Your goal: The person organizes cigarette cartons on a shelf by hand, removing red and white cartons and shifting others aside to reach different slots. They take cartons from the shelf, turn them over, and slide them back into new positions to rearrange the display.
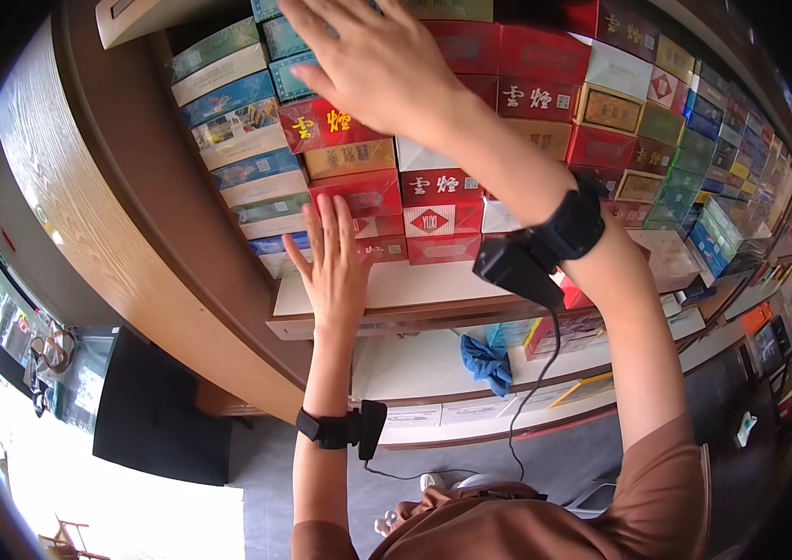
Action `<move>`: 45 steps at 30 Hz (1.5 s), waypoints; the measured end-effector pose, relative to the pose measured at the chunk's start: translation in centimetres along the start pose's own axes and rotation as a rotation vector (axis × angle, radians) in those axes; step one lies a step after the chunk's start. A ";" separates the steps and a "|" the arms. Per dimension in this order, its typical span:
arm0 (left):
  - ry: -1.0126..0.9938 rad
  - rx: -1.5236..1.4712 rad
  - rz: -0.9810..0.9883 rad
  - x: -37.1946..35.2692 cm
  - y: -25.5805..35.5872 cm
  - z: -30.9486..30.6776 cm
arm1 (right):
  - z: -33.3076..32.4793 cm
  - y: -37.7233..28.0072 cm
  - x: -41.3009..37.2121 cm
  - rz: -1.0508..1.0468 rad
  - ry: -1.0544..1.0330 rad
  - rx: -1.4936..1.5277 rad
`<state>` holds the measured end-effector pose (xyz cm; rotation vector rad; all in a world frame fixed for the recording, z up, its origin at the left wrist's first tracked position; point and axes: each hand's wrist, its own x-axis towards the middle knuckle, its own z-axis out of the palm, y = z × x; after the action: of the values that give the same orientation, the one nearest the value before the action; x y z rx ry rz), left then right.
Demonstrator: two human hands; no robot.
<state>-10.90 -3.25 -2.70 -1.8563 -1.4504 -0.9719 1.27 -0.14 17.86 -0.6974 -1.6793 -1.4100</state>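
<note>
Stacked cigarette cartons fill the shelf in front of me. My left hand (333,275) lies with fingers stretched upward against the front of a red carton (370,194) low in the stack. Higher up, my right hand (382,75) reaches across to the left with its fingers spread, over the teal cartons (290,77). Under its wrist is a red carton with gold characters (307,129), and below that a tan carton (349,159). Right of my left fingers sits a white-and-red YUXI carton (430,221). Neither hand holds anything.
A wooden side panel (69,205) bounds the shelf on the left. Below the white shelf board (396,285), a blue cloth (486,362) lies on a lower shelf. Black wrist devices (519,266) trail a cable. More cartons (685,177) continue to the right.
</note>
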 end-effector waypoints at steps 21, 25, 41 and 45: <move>-0.105 -0.646 0.129 -6.6 6.4 -5.2 | -18.0 -6.2 -20.6 0.612 -0.286 0.362; -0.092 -0.777 0.195 -6.8 9.3 -4.6 | -20.7 -0.4 -27.8 0.770 -0.599 -0.011; 0.247 -0.907 0.879 -9.1 15.4 -14.8 | -32.3 -4.7 -28.4 0.521 -0.025 0.429; 0.308 -1.012 1.021 -8.0 15.1 -16.8 | -33.2 -5.0 -28.8 0.587 0.217 0.526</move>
<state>-0.59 -24.73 0.00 -2.4654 0.3754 -1.3957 19.75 -30.92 -7.95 -0.6314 -1.4223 -0.5747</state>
